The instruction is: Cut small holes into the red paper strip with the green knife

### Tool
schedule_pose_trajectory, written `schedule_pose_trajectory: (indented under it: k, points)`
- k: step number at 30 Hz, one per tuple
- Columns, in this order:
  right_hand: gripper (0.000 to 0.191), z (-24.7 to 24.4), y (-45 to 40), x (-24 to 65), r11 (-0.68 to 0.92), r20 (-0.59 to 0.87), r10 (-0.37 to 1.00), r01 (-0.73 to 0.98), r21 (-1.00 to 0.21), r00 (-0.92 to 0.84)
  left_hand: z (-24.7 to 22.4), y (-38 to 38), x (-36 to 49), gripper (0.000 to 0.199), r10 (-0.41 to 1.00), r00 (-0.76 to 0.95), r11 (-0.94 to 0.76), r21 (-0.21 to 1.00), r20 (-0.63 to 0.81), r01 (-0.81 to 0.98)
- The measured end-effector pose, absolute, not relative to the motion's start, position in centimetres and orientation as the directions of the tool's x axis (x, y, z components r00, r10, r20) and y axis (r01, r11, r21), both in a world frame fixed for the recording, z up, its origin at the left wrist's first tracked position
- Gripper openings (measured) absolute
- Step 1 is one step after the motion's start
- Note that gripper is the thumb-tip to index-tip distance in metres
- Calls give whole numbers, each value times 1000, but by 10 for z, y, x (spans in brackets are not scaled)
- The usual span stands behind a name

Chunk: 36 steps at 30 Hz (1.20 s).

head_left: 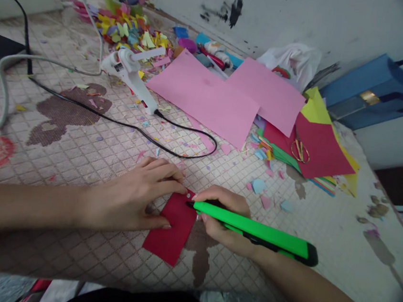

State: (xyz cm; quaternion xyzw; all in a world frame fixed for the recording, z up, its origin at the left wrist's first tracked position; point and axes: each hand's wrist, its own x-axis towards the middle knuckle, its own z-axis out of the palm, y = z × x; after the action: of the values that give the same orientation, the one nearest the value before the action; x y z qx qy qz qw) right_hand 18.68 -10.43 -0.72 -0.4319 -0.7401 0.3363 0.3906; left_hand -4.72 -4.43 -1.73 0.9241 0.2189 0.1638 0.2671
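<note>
A small dark-red paper strip [172, 227] lies slanted near the table's front, with a small pale round spot close to its upper end. My left hand [142, 197] holds the strip from its left side; the thumb rests on top and the forefinger reaches the upper edge. In my right hand [228, 216] is a long green-and-black hole punch [258, 226], gripped around its handles. Its black tip meets the upper right edge of the strip. What lies under the left fingers is hidden.
A white glue gun [131, 79] stands behind the hands, its black cord looping forward. Farther back are pink sheets [206, 101] and many paper cutouts [127, 30]. Gold-handled scissors [300, 151] lie on red paper [324, 147] at the right. Scraps litter the patterned tablecloth [120, 171].
</note>
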Motion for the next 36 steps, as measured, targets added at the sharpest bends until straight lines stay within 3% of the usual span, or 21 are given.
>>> schedule_pose_trajectory:
  k: [8, 16, 22, 36]
  points:
    - [29, -9, -106, 186, 477, 348, 864, 367, -799, -364, -16, -45, -48, 45, 492, 849, -758, 576, 195, 307]
    - [19, -1, -105, 187, 226, 152, 962, 347, -910, -229, -14, -45, -47, 40, 492, 850, -757, 575, 188, 311]
    - [19, -5, -106, 186, 263, 185, 952, 342, -902, -244, -16, -46, -47, 47, 506, 841, -745, 587, 189, 316]
    - [19, 0, -105, 188, 324, 253, 941, 384, -865, -223, -17, -45, -48, 27, 469, 864, -752, 597, 185, 280]
